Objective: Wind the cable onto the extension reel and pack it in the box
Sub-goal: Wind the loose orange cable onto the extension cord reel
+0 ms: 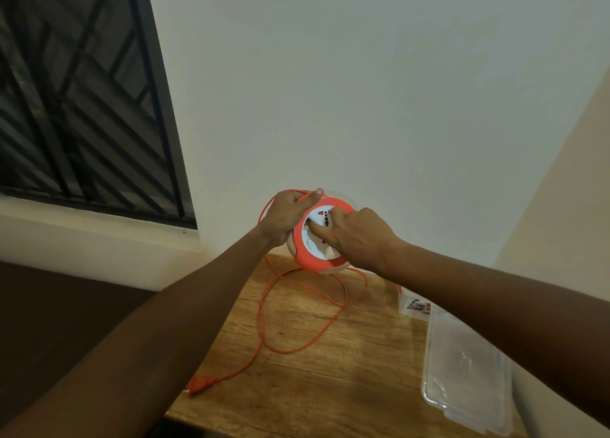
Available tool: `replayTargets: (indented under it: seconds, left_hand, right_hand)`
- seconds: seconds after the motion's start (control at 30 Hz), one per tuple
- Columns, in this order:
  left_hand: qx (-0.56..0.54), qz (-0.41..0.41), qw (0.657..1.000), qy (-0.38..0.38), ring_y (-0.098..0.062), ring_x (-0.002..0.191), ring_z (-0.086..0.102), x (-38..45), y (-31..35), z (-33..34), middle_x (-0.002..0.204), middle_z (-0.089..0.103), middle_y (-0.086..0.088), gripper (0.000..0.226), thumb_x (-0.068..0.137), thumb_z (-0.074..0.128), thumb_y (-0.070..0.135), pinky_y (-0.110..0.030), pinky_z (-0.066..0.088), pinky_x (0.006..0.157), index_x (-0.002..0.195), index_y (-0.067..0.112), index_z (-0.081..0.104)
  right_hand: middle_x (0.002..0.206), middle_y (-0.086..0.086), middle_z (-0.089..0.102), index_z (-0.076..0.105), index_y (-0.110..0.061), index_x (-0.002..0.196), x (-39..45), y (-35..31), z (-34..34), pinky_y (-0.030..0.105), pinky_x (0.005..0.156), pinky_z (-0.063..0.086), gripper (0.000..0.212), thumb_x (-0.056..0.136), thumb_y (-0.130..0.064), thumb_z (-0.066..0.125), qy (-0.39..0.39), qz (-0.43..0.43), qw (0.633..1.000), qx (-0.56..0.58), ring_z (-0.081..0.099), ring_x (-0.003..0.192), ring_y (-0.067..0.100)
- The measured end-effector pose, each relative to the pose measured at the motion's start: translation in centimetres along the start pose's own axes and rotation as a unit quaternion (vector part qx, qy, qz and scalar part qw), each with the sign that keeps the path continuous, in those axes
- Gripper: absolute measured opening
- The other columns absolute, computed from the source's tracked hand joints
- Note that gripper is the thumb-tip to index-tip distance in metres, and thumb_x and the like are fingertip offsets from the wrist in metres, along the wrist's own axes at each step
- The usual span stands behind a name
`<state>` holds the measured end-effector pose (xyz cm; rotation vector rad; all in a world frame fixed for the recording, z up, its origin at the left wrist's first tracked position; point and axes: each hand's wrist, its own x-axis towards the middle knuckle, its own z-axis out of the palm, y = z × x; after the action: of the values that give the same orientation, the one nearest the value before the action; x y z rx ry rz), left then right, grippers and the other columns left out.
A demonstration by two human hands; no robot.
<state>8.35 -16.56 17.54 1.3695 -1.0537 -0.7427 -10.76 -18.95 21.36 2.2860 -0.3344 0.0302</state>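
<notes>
Glossy orange-and-white plastic is showing on the reel (318,236); its orange cable (264,322) is looking smooth and rubbery. At five o'clock, a clear plastic lid (462,371) is gleaming on the grainy matt wooden table (330,388).

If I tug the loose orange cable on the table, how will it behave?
Probably floppy: the cable lies in slack, crossing loops on the table, so they may snag. Its plug sits at the table's edge and looks light; it would likely drag along or drop off.

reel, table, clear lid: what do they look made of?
Reel: orange and white plastic by its look, smooth moulded shell. Table: wood or wood-look laminate; grain lines and knots show, finish matte. Clear lid: transparent plastic, glossy, tabletop visible through it.
</notes>
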Motion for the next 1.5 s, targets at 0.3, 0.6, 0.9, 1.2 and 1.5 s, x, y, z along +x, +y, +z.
replayTargets:
  seconds: [0.3,0.6,0.9,1.2,1.5]
  left_hand:
    - [-0.028,-0.011,0.999,0.016,-0.025,0.082,0.080,-0.1,-0.2,0.2,0.094,0.082,0.000,0.028,0.098,0.063,0.046,-0.033,0.064,0.066,0.101,0.021,0.076]
    - [-0.057,0.021,0.997,0.051,-0.034,0.087,0.078,0.3,0.2,1.2,0.094,0.081,-0.011,0.034,0.095,0.071,0.043,-0.044,0.065,0.077,0.097,0.011,0.079]
    - [-0.031,0.014,0.998,0.050,-0.033,0.082,0.078,0.5,-0.1,0.9,0.093,0.080,-0.015,0.045,0.095,0.070,0.045,-0.045,0.065,0.073,0.101,0.001,0.075]
    - [-0.027,0.000,1.000,0.008,-0.028,0.081,0.079,0.3,-0.5,0.6,0.094,0.082,-0.008,0.035,0.097,0.066,0.045,-0.035,0.064,0.066,0.103,0.012,0.077]
    - [-0.023,-0.008,1.000,0.000,-0.024,0.079,0.080,0.3,0.2,0.9,0.091,0.082,0.000,0.027,0.097,0.066,0.045,-0.032,0.063,0.062,0.101,0.020,0.076]
  right_hand:
    - [0.140,0.013,0.049,0.026,-0.022,0.148,1.8,-1.2,-0.1,0.046,0.090,0.050,0.076,0.086,-0.034,0.070,-0.056,0.075,0.989,0.113,0.056,0.117,0.034]
    - [0.132,0.002,0.058,0.044,-0.022,0.139,2.5,-1.5,1.2,0.040,0.090,0.048,0.067,0.083,-0.057,0.056,-0.001,0.360,0.825,0.436,0.057,0.115,0.027]
    - [0.115,0.005,0.065,0.033,-0.014,0.142,1.1,-3.0,2.2,0.031,0.065,0.046,0.075,0.078,-0.038,0.064,0.036,0.351,0.812,0.465,0.064,0.094,0.029]
    - [0.135,0.016,0.039,0.029,-0.043,0.139,-1.5,1.3,2.6,0.029,0.047,0.041,0.068,0.086,-0.015,0.061,0.015,-0.049,0.994,0.101,0.060,0.077,0.030]
    - [0.137,0.016,0.044,0.004,-0.042,0.149,-0.1,2.0,1.6,0.030,0.054,0.042,0.094,0.084,-0.034,0.070,-0.047,-0.021,0.997,0.052,0.064,0.086,0.027]
